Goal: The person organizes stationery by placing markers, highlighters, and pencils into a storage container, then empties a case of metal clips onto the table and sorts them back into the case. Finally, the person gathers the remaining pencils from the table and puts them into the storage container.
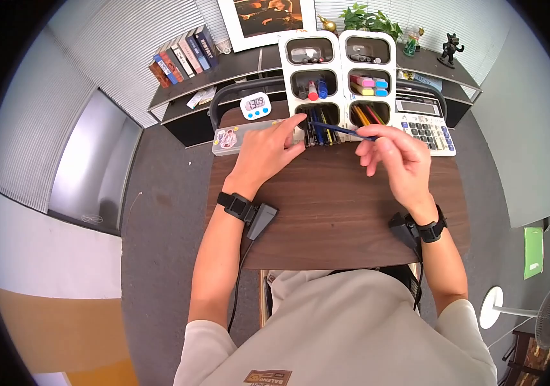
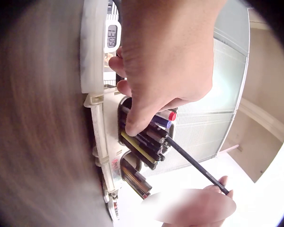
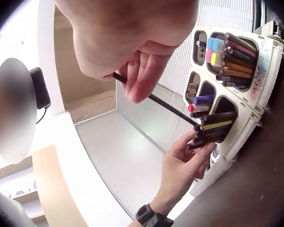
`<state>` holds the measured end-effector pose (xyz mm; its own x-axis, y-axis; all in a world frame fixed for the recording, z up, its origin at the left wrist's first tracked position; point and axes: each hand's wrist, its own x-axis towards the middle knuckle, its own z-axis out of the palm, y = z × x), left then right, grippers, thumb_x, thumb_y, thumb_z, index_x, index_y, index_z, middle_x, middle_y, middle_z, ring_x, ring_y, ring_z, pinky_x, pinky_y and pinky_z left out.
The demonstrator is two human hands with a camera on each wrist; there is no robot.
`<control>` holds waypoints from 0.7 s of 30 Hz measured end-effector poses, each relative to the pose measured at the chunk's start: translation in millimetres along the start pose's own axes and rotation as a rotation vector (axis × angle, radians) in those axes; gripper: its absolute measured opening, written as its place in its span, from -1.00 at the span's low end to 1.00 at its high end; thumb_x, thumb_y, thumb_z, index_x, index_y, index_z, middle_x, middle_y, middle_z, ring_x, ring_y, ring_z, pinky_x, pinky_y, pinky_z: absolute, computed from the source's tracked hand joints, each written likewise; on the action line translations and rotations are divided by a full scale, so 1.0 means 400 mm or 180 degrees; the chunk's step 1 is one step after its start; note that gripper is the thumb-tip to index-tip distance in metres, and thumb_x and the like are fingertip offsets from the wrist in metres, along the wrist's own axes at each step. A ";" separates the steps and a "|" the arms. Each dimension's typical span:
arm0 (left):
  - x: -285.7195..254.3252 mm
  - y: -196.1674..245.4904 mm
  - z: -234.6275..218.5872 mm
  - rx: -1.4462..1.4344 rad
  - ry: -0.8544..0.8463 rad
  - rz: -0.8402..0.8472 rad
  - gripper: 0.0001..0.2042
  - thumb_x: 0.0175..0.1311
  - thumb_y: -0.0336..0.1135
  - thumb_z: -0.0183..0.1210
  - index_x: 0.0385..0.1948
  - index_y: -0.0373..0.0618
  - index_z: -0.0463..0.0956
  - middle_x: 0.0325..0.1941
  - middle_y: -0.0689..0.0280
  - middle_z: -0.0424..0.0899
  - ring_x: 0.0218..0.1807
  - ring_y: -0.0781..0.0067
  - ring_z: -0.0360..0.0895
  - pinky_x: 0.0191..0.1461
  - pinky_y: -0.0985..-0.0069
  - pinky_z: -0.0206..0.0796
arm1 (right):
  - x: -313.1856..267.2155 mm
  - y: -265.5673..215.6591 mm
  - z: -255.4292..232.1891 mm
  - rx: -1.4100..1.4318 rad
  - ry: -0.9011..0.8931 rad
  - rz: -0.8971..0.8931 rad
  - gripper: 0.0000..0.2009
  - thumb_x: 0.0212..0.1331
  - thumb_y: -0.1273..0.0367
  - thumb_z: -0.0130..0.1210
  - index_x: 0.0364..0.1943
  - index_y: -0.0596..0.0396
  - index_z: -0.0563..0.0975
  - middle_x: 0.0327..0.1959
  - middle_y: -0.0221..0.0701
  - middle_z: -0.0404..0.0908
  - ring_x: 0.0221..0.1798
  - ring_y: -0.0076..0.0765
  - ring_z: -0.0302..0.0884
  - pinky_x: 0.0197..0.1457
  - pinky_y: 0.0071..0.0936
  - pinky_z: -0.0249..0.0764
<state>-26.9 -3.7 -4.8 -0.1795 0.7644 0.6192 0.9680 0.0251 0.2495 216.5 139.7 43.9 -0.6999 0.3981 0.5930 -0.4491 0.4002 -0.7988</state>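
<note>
My right hand (image 1: pixel 398 161) pinches a slim dark pencil (image 1: pixel 342 130) between thumb and fingers. The pencil slants left, its far end at the lower left compartment of a white desk organizer (image 1: pixel 341 83). Dark pens (image 3: pixel 213 135) and a yellow-striped one fill that compartment. At its left side is my left hand (image 1: pixel 265 151), index finger stretched toward the pens and thumb apart from it. In the left wrist view, a fingertip (image 2: pixel 132 128) of this hand rests against the pens. Colored pencils (image 1: pixel 369 116) stand in the lower right compartment.
Markers (image 1: pixel 313 90) and highlighters (image 1: pixel 370 85) sit in the middle compartments. Left of the organizer are a white timer (image 1: pixel 255 106) and a pale pencil box (image 1: pixel 228 139); a calculator (image 1: pixel 426 132) lies right. Behind are books (image 1: pixel 185 56), a framed picture and figurines on a shelf.
</note>
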 end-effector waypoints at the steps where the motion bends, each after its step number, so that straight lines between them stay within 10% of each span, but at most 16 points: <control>1: 0.000 -0.002 0.000 0.0019 0.0006 0.0003 -0.35 0.08 -0.35 0.53 0.32 0.11 0.58 -0.52 0.34 0.64 -0.48 0.30 0.64 -0.38 0.32 0.46 | 0.000 0.010 0.006 -0.0084 -0.0031 0.0121 -0.79 0.52 0.48 0.14 0.09 0.20 0.71 -0.23 -0.35 0.79 -0.32 -0.61 0.69 -0.34 -0.63 0.61; 21: 0.005 0.018 0.008 0.0015 -0.0011 0.0042 -0.42 0.18 -0.18 0.53 0.29 0.12 0.59 -0.52 0.34 0.68 -0.49 0.31 0.69 -0.39 0.36 0.50 | 0.033 0.053 0.070 -0.1322 -0.0269 0.0303 -0.79 0.40 0.36 0.32 0.03 0.08 0.74 -0.28 -0.34 0.77 -0.40 -0.52 0.69 -0.31 -0.50 0.60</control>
<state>-19.9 0.0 -4.0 -0.1661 0.7669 0.6200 0.9711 0.0181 0.2378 182.4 130.3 32.1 -0.7782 0.3871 0.4945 -0.1311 0.6700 -0.7307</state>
